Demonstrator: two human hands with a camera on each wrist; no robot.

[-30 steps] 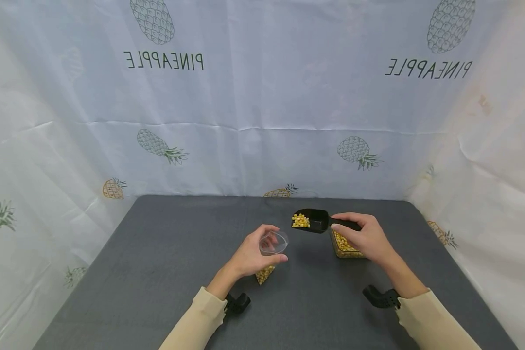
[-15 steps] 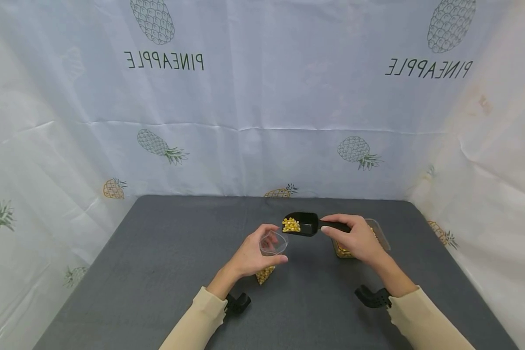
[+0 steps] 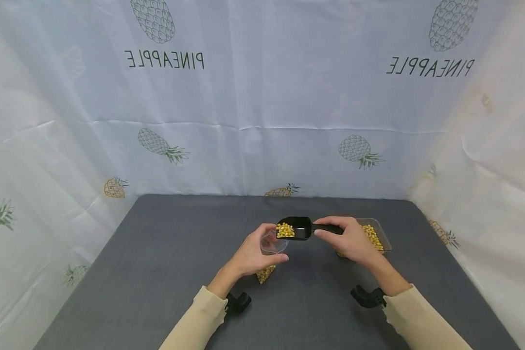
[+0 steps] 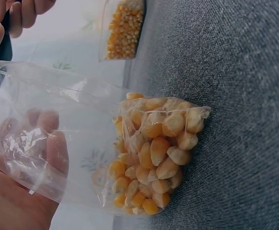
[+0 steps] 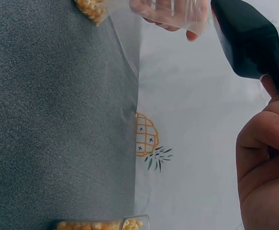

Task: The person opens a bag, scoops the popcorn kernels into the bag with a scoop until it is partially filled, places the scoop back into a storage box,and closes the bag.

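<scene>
In the head view my left hand [image 3: 248,255] holds the mouth of a clear plastic bag [image 4: 89,93] spread wide, thumb and fingers curved around it. Corn kernels [image 4: 153,148] fill the bag's lower end, which stands on the table in the left wrist view. My right hand [image 3: 352,241] grips the handle of a black scoop [image 3: 303,229]. More corn kernels [image 3: 285,230] lie at the scoop's front lip, which overlaps the bag's mouth from the right. Seen from the right wrist, the scoop's underside [image 5: 249,40] is near the bag's top.
A clear rectangular container [image 3: 387,237] of corn kernels stands on the grey table [image 3: 179,253], partly hidden behind my right hand. A white curtain [image 3: 262,97] printed with pineapples hangs behind the table and along both sides.
My right hand has moved left with the scoop, bringing its lip from right of the bag to over the bag's mouth. More of the container shows now. My left hand has stayed in place.
</scene>
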